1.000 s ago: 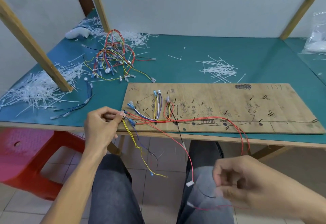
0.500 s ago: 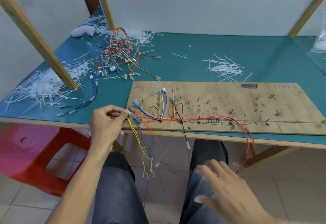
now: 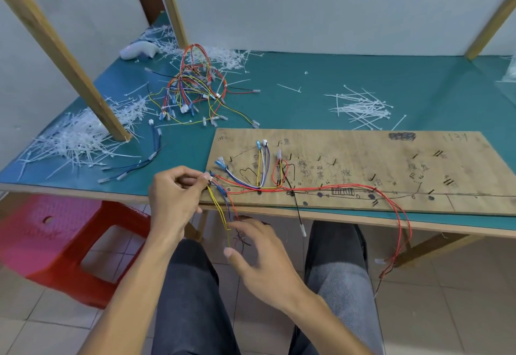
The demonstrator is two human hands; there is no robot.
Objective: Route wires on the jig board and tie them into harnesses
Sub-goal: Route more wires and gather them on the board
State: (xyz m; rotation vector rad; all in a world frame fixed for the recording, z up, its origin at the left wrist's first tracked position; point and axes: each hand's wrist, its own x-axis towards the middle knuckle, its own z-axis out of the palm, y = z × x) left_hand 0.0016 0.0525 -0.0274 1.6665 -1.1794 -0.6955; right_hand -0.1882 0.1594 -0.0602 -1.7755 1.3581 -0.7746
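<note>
Several coloured wires (image 3: 282, 187) lie routed along the jig board (image 3: 363, 164) at the table's (image 3: 307, 97) near edge. My left grip (image 3: 174, 198) pinches their ends at the board's left corner. My right grip (image 3: 259, 254), fingers spread and holding nothing, is by the strands dangling below. A harness pile (image 3: 192, 94) and cable ties (image 3: 360, 108) lie behind. Blur hides whether my right fingers touch the strands.

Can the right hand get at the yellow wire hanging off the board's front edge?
Probably yes. The right hand, fingers spread, is right beside the yellow wire, which dangles in open air below the jig board; the left hand pinches the wire ends higher up.
</note>
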